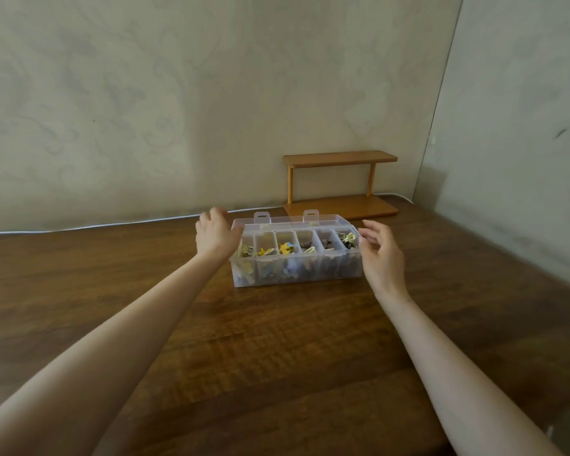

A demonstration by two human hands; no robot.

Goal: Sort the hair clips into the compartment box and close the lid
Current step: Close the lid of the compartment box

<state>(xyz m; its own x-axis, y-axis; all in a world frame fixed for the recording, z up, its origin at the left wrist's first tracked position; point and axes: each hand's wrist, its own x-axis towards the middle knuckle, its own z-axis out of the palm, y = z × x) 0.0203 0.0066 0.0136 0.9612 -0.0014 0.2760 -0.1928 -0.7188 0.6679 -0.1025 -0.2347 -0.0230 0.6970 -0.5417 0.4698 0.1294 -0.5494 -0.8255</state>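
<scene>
Head view: brown wooden table (277,340), pale walls (145,93).

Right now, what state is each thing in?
compartment box: upright on the table, six compartments exposed.
lid: open, tilted back behind the box.
hair clips: inside the compartments, none loose on the table.
left hand: at the box's left end, fingers curled, grip unclear.
right hand: open, beside the right end.
wooden shelf: upright, both tiers bare.

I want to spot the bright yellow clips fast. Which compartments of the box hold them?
The second and third compartments from the left of the box. Their clips are bright yellow; the others hold pale or dark ones.
</scene>
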